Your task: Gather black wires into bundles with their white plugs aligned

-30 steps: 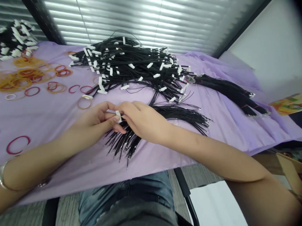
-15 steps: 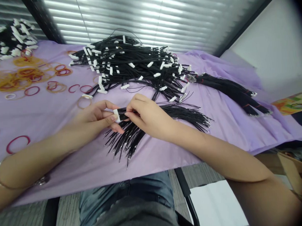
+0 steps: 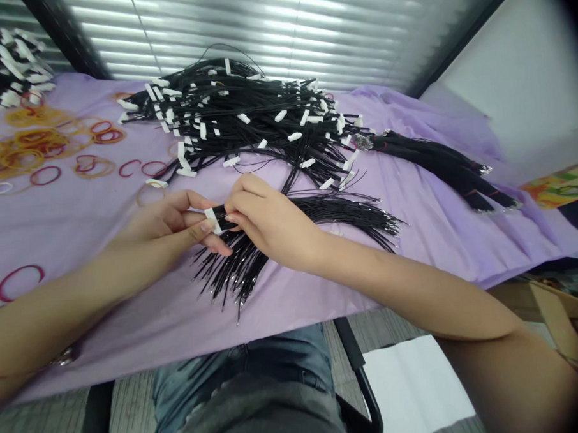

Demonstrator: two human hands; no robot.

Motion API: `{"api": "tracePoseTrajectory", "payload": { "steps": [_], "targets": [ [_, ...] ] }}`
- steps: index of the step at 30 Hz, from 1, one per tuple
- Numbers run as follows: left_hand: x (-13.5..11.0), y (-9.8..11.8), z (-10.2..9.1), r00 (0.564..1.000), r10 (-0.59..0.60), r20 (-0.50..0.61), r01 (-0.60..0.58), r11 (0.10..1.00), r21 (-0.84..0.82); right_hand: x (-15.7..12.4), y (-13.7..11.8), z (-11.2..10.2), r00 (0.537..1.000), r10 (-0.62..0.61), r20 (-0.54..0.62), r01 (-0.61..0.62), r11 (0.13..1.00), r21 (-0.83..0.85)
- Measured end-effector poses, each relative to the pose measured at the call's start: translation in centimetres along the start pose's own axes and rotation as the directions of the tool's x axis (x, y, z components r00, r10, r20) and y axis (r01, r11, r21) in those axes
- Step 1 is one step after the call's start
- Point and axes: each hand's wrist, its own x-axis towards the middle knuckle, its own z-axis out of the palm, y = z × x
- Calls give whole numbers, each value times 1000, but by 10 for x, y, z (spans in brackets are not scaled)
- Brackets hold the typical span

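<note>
My left hand [image 3: 174, 223] pinches a small white connector [image 3: 212, 220] between thumb and fingers. My right hand [image 3: 270, 220] is closed on the black wires that lead out of that connector. Both hands hover just above a fanned bunch of loose black wires [image 3: 234, 270] with bare metal tips, which lies on the purple cloth [image 3: 105, 295]. A longer sheaf of the same wires [image 3: 351, 215] runs out to the right from under my right hand.
A big tangled heap of black wires with white connectors [image 3: 247, 126] lies behind my hands. Tied black bundles [image 3: 440, 165] rest at the right. Coloured rubber bands [image 3: 41, 151] are scattered at the left, with another connector heap [image 3: 5, 76] at the far left corner.
The white connector has been drawn a little out from between my hands, with a short length of black wire now showing. The view has shifted slightly down and left.
</note>
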Motion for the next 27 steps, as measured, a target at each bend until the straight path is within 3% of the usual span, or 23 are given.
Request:
{"api": "tracePoseTrajectory", "payload": {
  "steps": [5, 13, 20, 27],
  "targets": [
    [2, 1, -2, 999, -40, -11, 40, 999, -13, 0, -1, -1, 1000, 20, 2, -20, 1000, -21],
    [7, -6, 0, 1000, 3, 21, -2, 998, -60, 4, -1, -9, 997, 14, 75, 3, 974, -226],
    [8, -6, -2, 997, -37, 74, 38, 999, -14, 5, -8, -8, 983, 145, 114, -101, 939, -330],
    [13, -11, 0, 991, -118, 60, 124, 984, -125, -1, -10, -7, 992, 101, 81, -52, 885, -462]
  ]
}}
